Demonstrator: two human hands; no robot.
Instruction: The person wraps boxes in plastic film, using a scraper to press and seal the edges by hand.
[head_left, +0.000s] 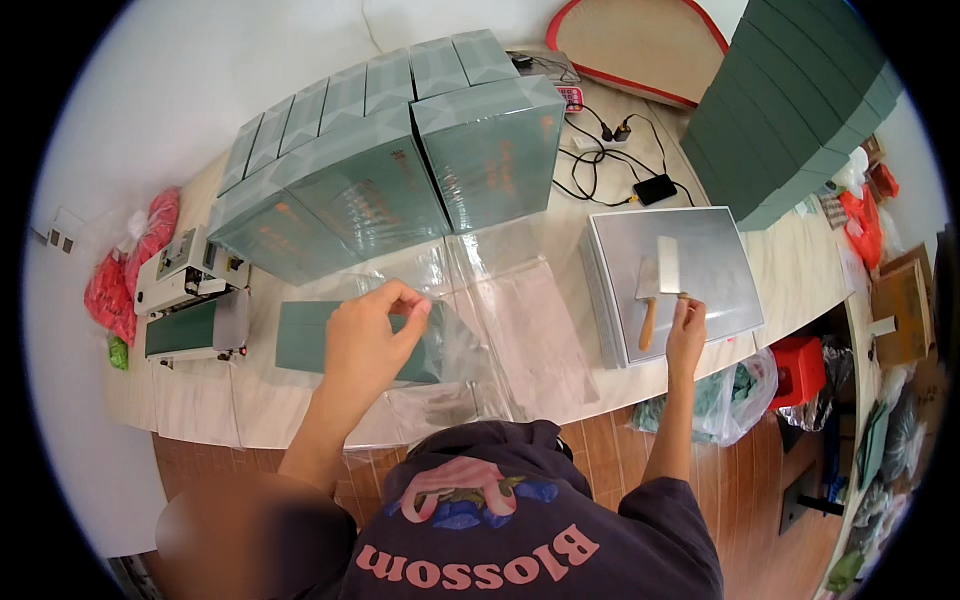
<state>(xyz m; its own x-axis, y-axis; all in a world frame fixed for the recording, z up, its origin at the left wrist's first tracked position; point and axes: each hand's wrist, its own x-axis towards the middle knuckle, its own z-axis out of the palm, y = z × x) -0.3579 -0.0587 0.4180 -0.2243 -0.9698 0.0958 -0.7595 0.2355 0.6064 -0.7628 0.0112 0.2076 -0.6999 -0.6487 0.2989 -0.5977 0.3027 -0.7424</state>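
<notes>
My left hand (375, 330) is raised over a flat green box (300, 337), thumb and index fingertips together; whether it pinches a bit of film cannot be told. Clear plastic film (525, 322) spreads from the box's right end across the table. My right hand (686, 330) grips the wooden handle of a scraper with a pale rectangular blade (668, 265), above a grey metal plate (712, 255). A second scraper, with its wooden handle (647, 326) towards me, lies on the plate at the left of the first.
Film-wrapped green boxes (367, 195) stand along the back. Dark green boxes (787, 112) are stacked high at the right. Black cables (592, 169) run behind the plate. A white machine (191, 277) stands at the left. A red bin (799, 371) is below the right edge.
</notes>
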